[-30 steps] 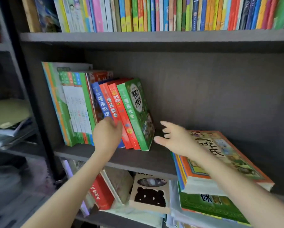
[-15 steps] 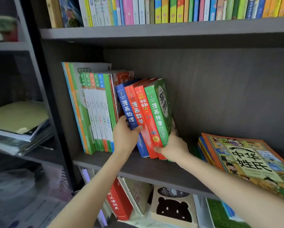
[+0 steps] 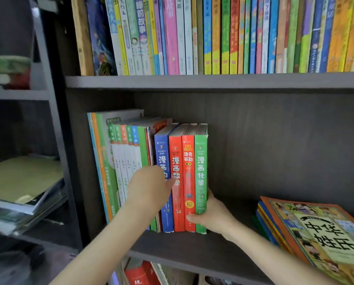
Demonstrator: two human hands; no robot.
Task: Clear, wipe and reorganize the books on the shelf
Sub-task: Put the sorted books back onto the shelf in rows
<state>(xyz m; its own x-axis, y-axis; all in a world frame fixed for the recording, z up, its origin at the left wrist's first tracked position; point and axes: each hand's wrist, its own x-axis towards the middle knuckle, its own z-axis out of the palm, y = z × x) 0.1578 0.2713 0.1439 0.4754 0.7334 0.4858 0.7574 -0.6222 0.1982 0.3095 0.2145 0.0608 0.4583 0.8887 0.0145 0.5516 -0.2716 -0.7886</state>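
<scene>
The shelf point(image 3: 192, 246) held 4 upright books point(image 3: 184, 171); left grip point(image 3: 151, 188), fingers relaxed, pressed the blue book point(image 3: 161, 153); right grip point(image 3: 215, 217) clasped the green book point(image 3: 200, 161); a flat book stack point(image 3: 315, 229) lay alongside

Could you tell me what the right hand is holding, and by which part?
The right hand holds the green book near its bottom, thumb across the spine, palm against its right cover.

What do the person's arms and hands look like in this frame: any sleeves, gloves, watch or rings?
Both forearms are bare as far as the frame shows, with no sleeve in view. The left hand and the right hand wear no gloves, and no watch, bracelet or ring shows on the visible sides.
</scene>
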